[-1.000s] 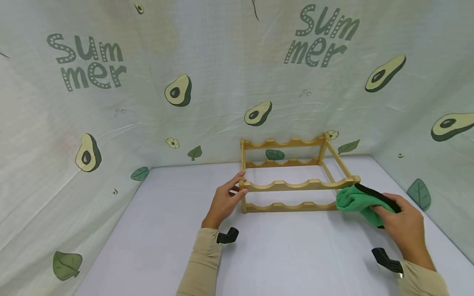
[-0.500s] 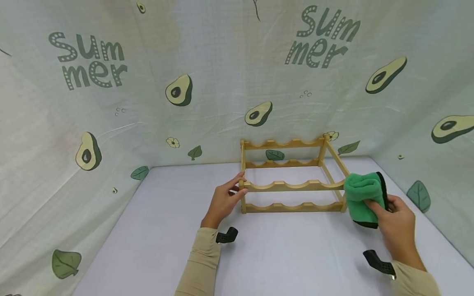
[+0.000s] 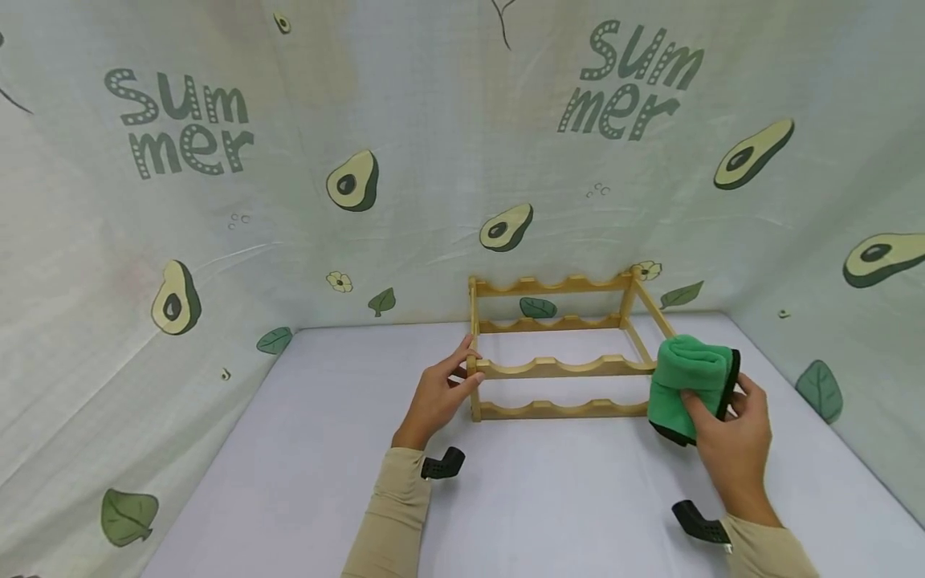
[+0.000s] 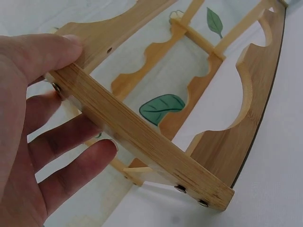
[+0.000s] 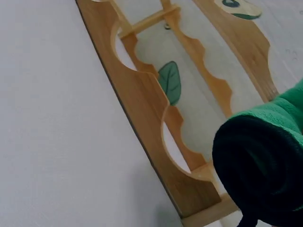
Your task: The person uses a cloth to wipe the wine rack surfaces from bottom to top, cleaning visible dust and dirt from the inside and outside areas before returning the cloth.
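Observation:
A two-tier wooden rack with scalloped rails (image 3: 564,368) stands at the back of the table. My left hand (image 3: 437,393) grips its front left post, thumb on the front end of the upper rail; in the left wrist view the thumb (image 4: 57,52) lies over the rail and the other fingers are behind the post. My right hand (image 3: 733,441) holds a folded green cloth with black edging (image 3: 690,377) against the rack's front right corner, hiding that corner. The cloth's rolled dark end (image 5: 255,165) shows in the right wrist view, where the right hand is hardly visible.
A white-covered table (image 3: 347,425) lies under the rack. Behind and at both sides hangs a pale curtain (image 3: 419,120) printed with avocados and leaves. Black camera mounts (image 3: 443,463) stick out from both wrists.
My right hand has moved left with the cloth, turning it upright from a slanted pose, and now covers the rack's front right corner. The left hand and rack keep their place.

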`<state>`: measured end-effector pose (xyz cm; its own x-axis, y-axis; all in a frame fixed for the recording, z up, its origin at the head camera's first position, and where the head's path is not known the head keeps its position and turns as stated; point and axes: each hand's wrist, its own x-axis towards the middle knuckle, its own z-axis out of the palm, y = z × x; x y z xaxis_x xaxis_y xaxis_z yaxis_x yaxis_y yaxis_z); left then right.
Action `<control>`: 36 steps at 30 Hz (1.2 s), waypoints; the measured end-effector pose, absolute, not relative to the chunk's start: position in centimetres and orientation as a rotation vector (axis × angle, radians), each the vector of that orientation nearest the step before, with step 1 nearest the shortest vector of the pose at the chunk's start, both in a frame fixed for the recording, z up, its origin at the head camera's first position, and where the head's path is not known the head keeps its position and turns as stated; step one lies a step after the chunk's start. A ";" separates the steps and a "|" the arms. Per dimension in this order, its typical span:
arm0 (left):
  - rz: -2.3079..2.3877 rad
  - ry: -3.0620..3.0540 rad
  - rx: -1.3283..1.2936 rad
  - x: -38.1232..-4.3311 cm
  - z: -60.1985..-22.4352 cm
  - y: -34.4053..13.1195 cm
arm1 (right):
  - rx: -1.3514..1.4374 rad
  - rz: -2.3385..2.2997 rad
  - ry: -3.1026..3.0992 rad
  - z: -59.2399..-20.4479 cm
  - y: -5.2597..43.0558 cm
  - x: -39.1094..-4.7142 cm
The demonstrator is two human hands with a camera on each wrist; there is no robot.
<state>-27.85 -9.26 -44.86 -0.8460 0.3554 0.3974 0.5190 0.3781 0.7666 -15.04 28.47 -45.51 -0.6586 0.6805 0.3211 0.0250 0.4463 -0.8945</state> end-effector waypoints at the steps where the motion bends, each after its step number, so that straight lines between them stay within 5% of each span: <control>1: -1.466 -2.469 -0.789 -27.8 -44.8 -9.3 | -0.574 1.213 -2.010 -45.6 28.2 -15.1; 36: -1.471 -2.463 -0.848 -27.9 -44.3 -9.3 | -0.439 1.444 -2.057 -44.3 23.4 -17.2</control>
